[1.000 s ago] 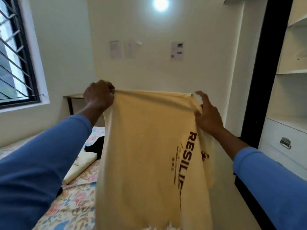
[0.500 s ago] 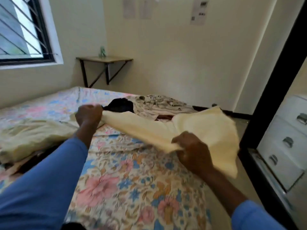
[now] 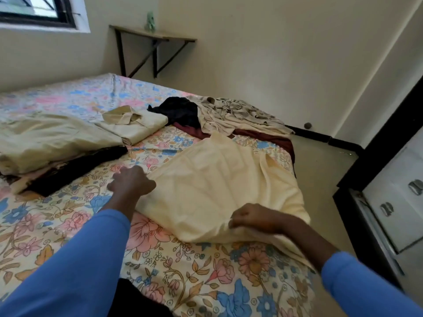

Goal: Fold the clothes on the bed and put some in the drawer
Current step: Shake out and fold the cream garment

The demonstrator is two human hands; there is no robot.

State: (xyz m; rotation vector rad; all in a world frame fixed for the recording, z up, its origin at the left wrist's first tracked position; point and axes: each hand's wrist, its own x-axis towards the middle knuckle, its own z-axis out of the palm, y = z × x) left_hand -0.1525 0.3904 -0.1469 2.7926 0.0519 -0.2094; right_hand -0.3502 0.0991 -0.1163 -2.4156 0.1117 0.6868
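A cream T-shirt (image 3: 219,184) lies spread face down on the floral bed (image 3: 75,216), its right side hanging over the bed's edge. My left hand (image 3: 131,184) grips the shirt's left corner with curled fingers. Near the bed's right edge, my right hand (image 3: 254,217) pinches the shirt's near hem. A folded beige shirt (image 3: 137,124) and a stack of folded clothes (image 3: 48,140) lie to the left. Unfolded clothes sit at the far side: a black garment (image 3: 178,110), a patterned one (image 3: 238,113) and a maroon cloth (image 3: 265,138). White drawers (image 3: 400,197) stand at the right, shut.
A dark cupboard frame (image 3: 350,186) edges the drawers across a narrow strip of floor (image 3: 320,170). A wall shelf (image 3: 155,35) with a small green object is in the far corner, beside a window (image 3: 39,12).
The cream shirt was held up in the air, then swung down; it now lies flat on the bed. Both hands came down with it and still hold its edge.
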